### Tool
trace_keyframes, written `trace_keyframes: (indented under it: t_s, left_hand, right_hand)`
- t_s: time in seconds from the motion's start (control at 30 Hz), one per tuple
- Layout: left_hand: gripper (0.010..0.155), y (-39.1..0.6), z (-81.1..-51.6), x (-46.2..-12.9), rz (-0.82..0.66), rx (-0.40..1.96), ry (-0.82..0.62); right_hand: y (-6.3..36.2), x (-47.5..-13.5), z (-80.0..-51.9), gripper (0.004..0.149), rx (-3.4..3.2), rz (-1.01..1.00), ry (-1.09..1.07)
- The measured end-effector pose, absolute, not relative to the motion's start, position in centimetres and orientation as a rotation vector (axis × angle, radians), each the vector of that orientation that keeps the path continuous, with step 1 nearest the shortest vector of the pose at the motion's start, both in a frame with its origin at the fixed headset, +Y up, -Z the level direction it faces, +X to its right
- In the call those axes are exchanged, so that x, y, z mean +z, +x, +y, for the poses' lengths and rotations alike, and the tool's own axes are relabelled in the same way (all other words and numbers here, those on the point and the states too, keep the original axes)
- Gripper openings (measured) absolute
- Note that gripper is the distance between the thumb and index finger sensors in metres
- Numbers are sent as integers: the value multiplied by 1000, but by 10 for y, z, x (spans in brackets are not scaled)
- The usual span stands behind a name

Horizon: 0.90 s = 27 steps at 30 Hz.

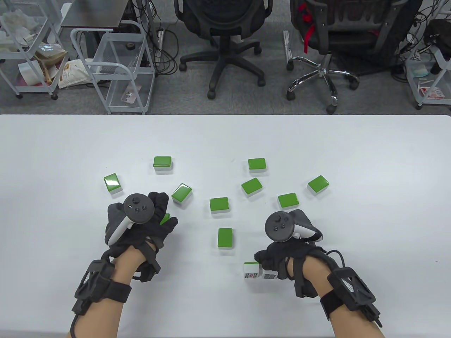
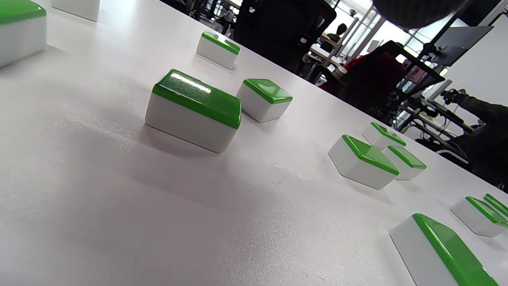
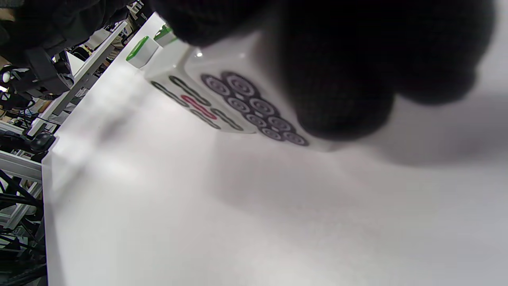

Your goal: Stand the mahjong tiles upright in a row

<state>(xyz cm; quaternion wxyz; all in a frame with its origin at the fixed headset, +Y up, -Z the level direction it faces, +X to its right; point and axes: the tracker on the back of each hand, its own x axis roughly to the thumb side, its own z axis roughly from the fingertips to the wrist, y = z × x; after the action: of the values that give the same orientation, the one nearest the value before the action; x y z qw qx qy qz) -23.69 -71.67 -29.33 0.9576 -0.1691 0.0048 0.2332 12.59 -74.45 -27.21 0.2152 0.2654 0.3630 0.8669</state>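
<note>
Several green-backed mahjong tiles lie face down on the white table [image 1: 53, 158], among them one at the centre [image 1: 219, 205] and one nearer me [image 1: 225, 237]. Two tiles stand upright side by side near the front: a bamboo tile [image 1: 251, 274] and a circle tile [image 1: 269, 276]. My right hand [image 1: 265, 263] grips the circle tile from above. In the right wrist view its fingers [image 3: 341, 79] cover part of the circle tile [image 3: 254, 107] beside the bamboo tile [image 3: 194, 105]. My left hand [image 1: 165, 211] is spread over a mostly hidden green tile [image 1: 164, 218].
More face-down tiles lie at the left [image 1: 112, 182], back [image 1: 162, 163] and right [image 1: 318, 185]. The left wrist view shows a tile close ahead [image 2: 194, 109] and others beyond. Office chairs [image 1: 225, 42] and wire carts [image 1: 116, 67] stand past the table's far edge.
</note>
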Motion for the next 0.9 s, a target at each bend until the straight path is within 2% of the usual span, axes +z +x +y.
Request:
trace_keyframes:
  t_s: [0.37, 0.43, 0.5, 0.6, 0.7, 0.77, 0.9]
  left_hand:
    - [80, -237, -717, -293, 10, 471, -346]
    - [80, -237, -717, -294, 9, 474, -344]
    - [80, -237, -717, -294, 10, 477, -342]
    - [80, -238, -717, -294, 12, 477, -342]
    - [80, -237, -716, -293, 8, 477, -339]
    - [80, -236, -715, -293, 3, 476, -336]
    - [80, -236, -716, -293, 2, 471, -338]
  right_hand:
    - [129, -276, -741, 59, 2398, 957, 763]
    - [138, -280, -727, 59, 2356, 925, 741]
    - [157, -287, -699, 60, 2388, 741, 693]
    - [204, -302, -659, 60, 2587, 355, 445]
    - [239, -312, -648, 61, 2676, 51, 90]
    - [251, -318, -652, 63, 2752, 38, -68]
    - [263, -340, -668, 69, 2889, 112, -210]
